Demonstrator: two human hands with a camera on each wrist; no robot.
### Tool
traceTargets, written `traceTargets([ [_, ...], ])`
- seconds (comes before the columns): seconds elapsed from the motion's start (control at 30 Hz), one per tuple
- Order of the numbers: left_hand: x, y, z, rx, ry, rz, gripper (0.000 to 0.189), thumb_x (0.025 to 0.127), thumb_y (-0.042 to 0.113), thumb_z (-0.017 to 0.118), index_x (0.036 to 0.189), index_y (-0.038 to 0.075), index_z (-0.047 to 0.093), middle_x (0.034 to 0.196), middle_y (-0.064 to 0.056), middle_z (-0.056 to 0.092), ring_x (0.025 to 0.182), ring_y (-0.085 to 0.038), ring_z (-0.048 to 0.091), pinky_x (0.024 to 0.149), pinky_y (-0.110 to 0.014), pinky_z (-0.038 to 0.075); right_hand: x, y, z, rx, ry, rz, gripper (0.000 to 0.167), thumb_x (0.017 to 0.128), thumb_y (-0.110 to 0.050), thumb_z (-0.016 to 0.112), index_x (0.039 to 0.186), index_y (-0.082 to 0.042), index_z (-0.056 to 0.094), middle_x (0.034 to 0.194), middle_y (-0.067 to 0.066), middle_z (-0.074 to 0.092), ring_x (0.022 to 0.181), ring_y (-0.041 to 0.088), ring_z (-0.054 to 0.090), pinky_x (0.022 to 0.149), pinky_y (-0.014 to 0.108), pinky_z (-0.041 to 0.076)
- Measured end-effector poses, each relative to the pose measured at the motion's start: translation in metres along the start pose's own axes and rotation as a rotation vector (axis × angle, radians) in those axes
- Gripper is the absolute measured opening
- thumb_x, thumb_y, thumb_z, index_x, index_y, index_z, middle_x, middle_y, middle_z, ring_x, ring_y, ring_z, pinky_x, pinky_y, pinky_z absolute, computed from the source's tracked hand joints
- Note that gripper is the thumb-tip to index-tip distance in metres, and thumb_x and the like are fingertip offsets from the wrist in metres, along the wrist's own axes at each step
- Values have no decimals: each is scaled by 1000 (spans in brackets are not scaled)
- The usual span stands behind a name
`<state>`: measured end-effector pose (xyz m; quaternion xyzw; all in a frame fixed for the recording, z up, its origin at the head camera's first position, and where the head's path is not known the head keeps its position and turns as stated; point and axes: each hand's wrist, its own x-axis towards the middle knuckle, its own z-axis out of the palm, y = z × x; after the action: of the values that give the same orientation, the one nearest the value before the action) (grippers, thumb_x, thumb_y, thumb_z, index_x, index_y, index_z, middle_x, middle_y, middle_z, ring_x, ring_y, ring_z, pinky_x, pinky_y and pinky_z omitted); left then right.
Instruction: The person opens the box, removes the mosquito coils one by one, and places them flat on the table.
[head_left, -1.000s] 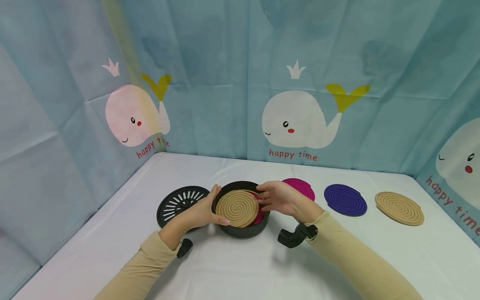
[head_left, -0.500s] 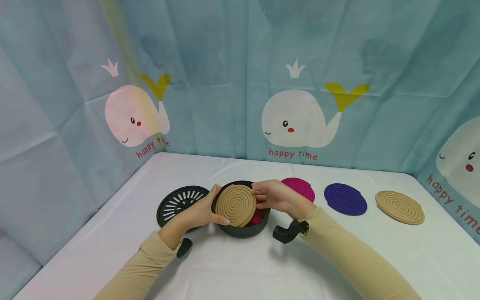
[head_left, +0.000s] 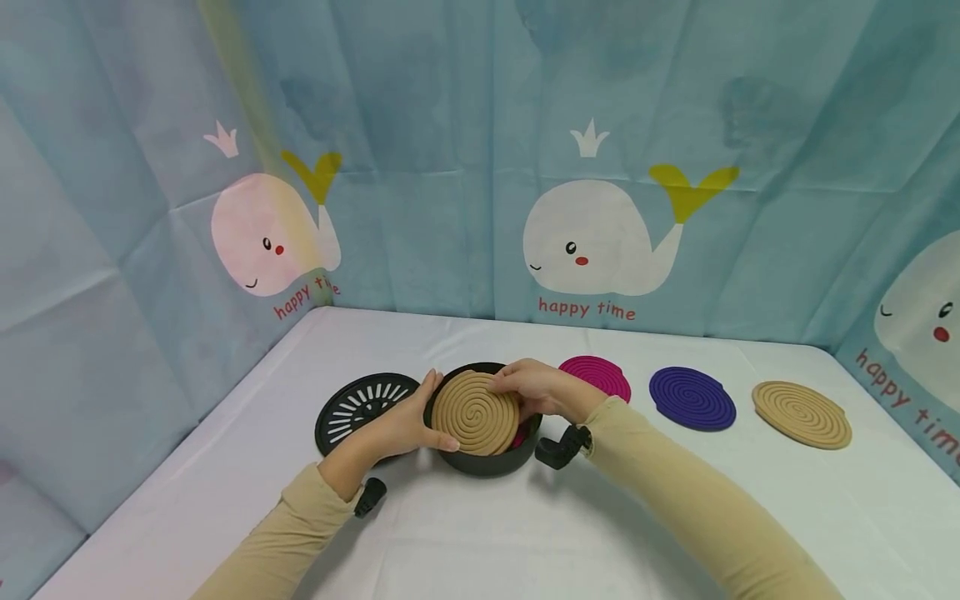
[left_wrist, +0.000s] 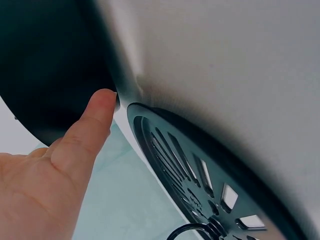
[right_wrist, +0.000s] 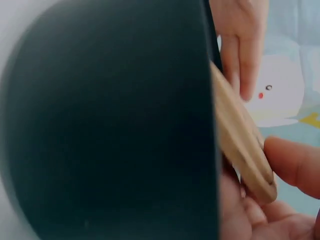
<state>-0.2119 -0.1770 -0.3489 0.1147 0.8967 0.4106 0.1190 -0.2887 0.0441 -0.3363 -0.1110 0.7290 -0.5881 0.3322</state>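
A round black mosquito coil tin (head_left: 483,465) stands on the table between my hands. My left hand (head_left: 401,427) grips it from the left, thumb at the front rim; one finger presses its wall (left_wrist: 60,65) in the left wrist view. Over the tin's opening, a tan mosquito coil (head_left: 474,414) leans with its right edge raised. My right hand (head_left: 534,388) pinches that edge, thumb on top and fingers beneath, as the right wrist view shows on the coil (right_wrist: 241,137). Part of a magenta coil (head_left: 521,435) shows inside the tin, mostly hidden.
A slotted black lid (head_left: 347,410) lies left of the tin, partly behind my left hand. To the right lie a magenta coil (head_left: 600,375), a purple coil (head_left: 692,398) and another tan coil (head_left: 801,414). A blue whale-print curtain (head_left: 450,233) hangs behind the white table (head_left: 465,542).
My right hand has moved left and now pinches the tan coil's right edge. That coil's right side tipped upward, covering more of the magenta one. My left hand has stayed at the tin.
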Motion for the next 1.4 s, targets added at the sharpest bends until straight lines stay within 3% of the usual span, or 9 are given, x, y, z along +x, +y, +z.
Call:
traceTargets([
  [0.17,1,1,1,-1,-2,1,121,79,26,83,152,-5,-8,160,-20,7,146,-36,7,114,-54,11,-5,1,-6,-2,-21,-5,13,99,-5,52,99,4,60,86,9,64,73,16,65,77,47,56],
  [0.43,3,2,2,11,0,14,122,78,29,84,152,-6,-7,160,-21,7,146,-36,8,114,-54,13,-24,6,-17,159,-25,-47,10,100,-2,48,96,1,57,88,9,64,76,14,65,68,32,57],
  [0.53,4,2,1,14,0,18,123,77,29,84,152,-7,-7,160,-22,8,146,-36,8,115,-53,13,-36,6,-22,211,6,-63,10,99,-1,48,105,5,55,90,9,63,77,14,65,68,29,57],
  [0.6,4,2,1,10,-2,22,122,77,28,84,151,-7,-7,160,-22,8,146,-36,8,115,-53,12,-44,6,-27,237,19,-71,24,100,-1,47,121,9,49,93,9,63,78,13,65,70,28,56],
  [0.67,4,1,1,4,-3,27,122,78,26,84,151,-8,-7,160,-22,9,146,-35,8,115,-53,11,-53,8,-31,257,25,-87,39,100,-1,46,136,12,38,97,9,63,80,12,66,72,28,57],
  [0.77,3,0,1,0,-6,27,121,78,24,83,151,-7,-7,160,-21,9,146,-35,8,115,-53,11,-64,13,-35,297,35,-114,52,101,0,45,146,11,24,103,11,62,84,12,66,76,30,56],
  [1.0,2,0,-1,1,-5,14,120,79,22,83,151,-7,-8,160,-21,8,146,-36,7,115,-54,11,-91,27,-47,361,100,-181,52,99,3,45,145,14,21,110,14,58,91,14,66,81,33,56],
  [1.23,3,-2,-1,-3,-13,24,120,80,22,83,151,-7,-9,160,-21,7,146,-37,7,114,-54,12,-117,39,-60,346,141,-194,47,97,4,44,138,15,23,110,13,57,94,14,65,82,33,55],
  [1.4,4,-3,-1,3,-11,26,120,79,24,83,151,-7,-8,160,-21,8,146,-37,8,114,-54,13,-131,48,-70,319,166,-185,61,98,4,43,147,11,9,117,16,54,96,14,64,83,34,55],
])
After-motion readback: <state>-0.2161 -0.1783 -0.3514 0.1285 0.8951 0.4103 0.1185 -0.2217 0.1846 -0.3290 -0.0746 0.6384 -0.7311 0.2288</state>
